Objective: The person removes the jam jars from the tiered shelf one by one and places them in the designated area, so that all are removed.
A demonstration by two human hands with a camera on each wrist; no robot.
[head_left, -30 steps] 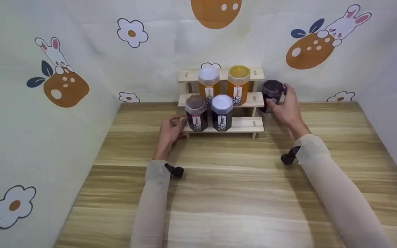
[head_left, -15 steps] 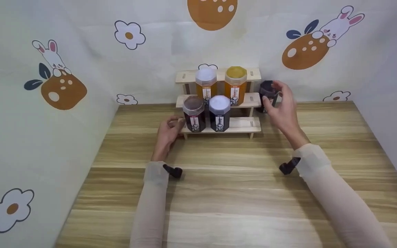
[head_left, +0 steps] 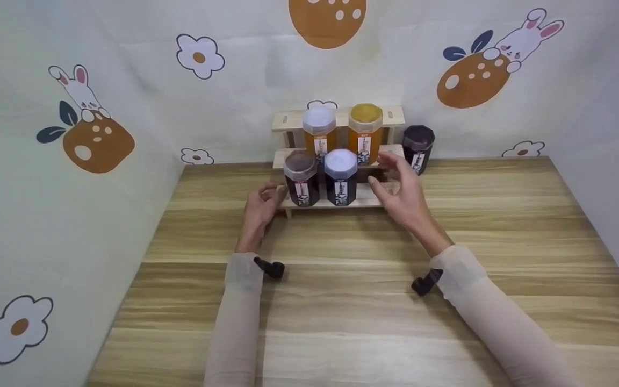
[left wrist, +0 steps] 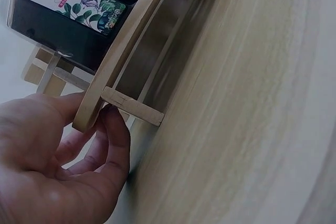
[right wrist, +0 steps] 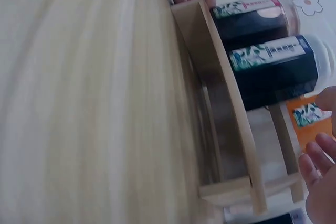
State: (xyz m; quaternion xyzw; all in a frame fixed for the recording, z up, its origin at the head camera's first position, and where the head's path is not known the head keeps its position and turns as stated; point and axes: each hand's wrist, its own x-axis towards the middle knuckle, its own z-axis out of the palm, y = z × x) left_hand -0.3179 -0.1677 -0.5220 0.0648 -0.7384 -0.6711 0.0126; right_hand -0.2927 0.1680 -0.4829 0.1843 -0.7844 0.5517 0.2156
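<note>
A three-tier wooden display rack [head_left: 364, 200] stands against the back wall. On its lowest step are two dark jars, one with a brownish lid [head_left: 302, 185] and one with a white lid [head_left: 341, 185]. Two amber jars, one white-lidded [head_left: 319, 131] and one yellow-lidded [head_left: 365, 134], occupy the middle step. My left hand [head_left: 260, 208] pinches the left end of the lowest step, thumb above and fingers beneath, as the left wrist view shows. My right hand [head_left: 409, 200], fingers spread and holding nothing, is at the rack's right end, beside the white-lidded dark jar.
A third dark jar [head_left: 418, 149] stands on the table right of the rack, near the back wall. The wood-grain table [head_left: 342, 301] extends in front. Patterned cloth walls [head_left: 245, 97] enclose the back and both sides.
My right hand has let go of the dark jar at the right of the rack and moved left and forward to the rack's right end. My left hand stays in place.
</note>
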